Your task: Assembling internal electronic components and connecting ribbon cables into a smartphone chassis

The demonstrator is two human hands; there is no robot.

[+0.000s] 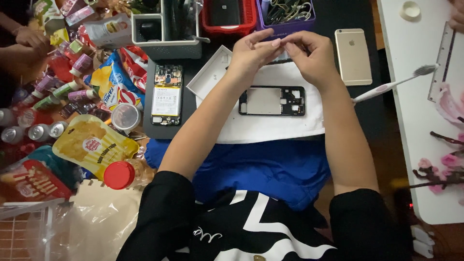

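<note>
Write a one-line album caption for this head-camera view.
Both hands, left hand and right hand, meet fingertip to fingertip above a bare phone frame on white cloth.

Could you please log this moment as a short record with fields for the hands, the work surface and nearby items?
Left hand: fingertips meet the right hand's; anything pinched is too small to tell
Right hand: raised above the cloth
Work surface: white cloth bearing a black phone frame
Left of it: opened phone
Right of it: gold smartphone, toothbrush

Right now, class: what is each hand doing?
Left hand: fingers pinched together at the right hand's fingertips; contents cannot be told.
Right hand: pinched likewise; cannot be told.
</note>
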